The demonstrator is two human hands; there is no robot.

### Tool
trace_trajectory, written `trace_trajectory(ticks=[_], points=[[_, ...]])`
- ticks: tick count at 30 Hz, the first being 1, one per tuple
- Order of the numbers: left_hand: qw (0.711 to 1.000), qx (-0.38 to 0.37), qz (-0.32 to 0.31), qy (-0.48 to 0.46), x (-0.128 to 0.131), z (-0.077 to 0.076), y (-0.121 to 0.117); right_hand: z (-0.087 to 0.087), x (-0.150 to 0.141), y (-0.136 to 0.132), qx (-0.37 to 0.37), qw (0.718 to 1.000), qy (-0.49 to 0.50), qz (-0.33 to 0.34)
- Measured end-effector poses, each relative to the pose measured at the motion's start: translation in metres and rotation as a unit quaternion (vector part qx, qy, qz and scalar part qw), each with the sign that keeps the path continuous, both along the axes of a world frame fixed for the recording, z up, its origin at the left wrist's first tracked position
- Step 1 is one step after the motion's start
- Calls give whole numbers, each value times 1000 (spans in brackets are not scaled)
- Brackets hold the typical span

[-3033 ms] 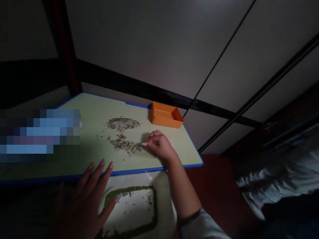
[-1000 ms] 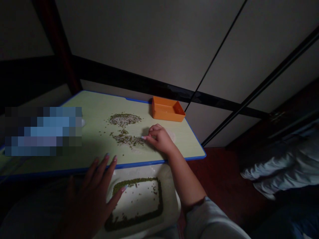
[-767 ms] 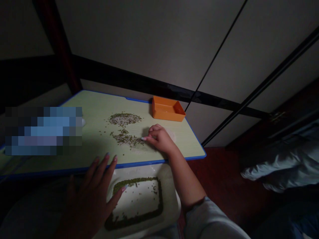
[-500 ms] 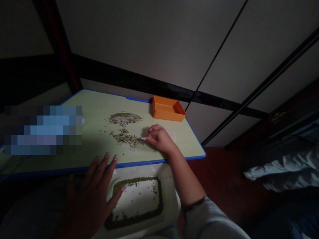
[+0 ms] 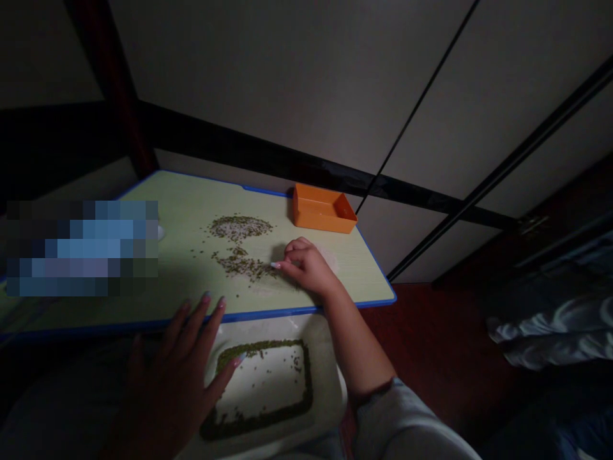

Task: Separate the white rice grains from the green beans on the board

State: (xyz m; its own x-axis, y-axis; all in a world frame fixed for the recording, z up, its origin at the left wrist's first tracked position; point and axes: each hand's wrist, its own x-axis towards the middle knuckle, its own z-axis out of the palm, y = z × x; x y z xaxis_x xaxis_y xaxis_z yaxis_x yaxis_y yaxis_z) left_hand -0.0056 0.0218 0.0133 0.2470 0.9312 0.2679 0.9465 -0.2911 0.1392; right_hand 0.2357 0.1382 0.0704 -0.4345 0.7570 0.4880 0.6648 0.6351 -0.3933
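Grains [image 5: 246, 265], green and pale, are lying loosely on the table [image 5: 177, 198], just nearer than a second heap [image 5: 239, 228]. The right hand [image 5: 310, 268] is sitting with fingers curled and thumb tip lying at their right edge; whether it is pinching any grain is impossible to say. The left hand [image 5: 179, 370] is hanging with its fingers apart, seemingly holding nothing, partly over the white tub [image 5: 327, 364]. Light fingertip strokes are probably serving best here, starting at the edge and leaving both piles well separated
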Motion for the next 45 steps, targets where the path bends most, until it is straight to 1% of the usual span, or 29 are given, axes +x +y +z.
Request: trace_trajectory(ticks=[5, 18, 26, 33, 40, 45], points=[[1000, 10, -7, 3, 0, 1, -1, -1, -2, 0, 1, 1000, -7, -4], [1000, 5, -2, -12, 0, -2, 1, 3, -5, -3, -3, 999, -5, 39], [1000, 18, -4, -16, -2, -2, -1, 2, -5, -2, 5, 1000, -9, 27], [1000, 3, 5, -14, 0, -2, 0, 3, -8, -3, 3, 999, -27, 17], [1000, -26, 5, -8, 1, 6, -2, 1, -13, -2, 19, 998, -56, -2], [999, -31, 11, -11, 3, 10, -2, 2, -15, -3, 3, 997, -72, 1]])
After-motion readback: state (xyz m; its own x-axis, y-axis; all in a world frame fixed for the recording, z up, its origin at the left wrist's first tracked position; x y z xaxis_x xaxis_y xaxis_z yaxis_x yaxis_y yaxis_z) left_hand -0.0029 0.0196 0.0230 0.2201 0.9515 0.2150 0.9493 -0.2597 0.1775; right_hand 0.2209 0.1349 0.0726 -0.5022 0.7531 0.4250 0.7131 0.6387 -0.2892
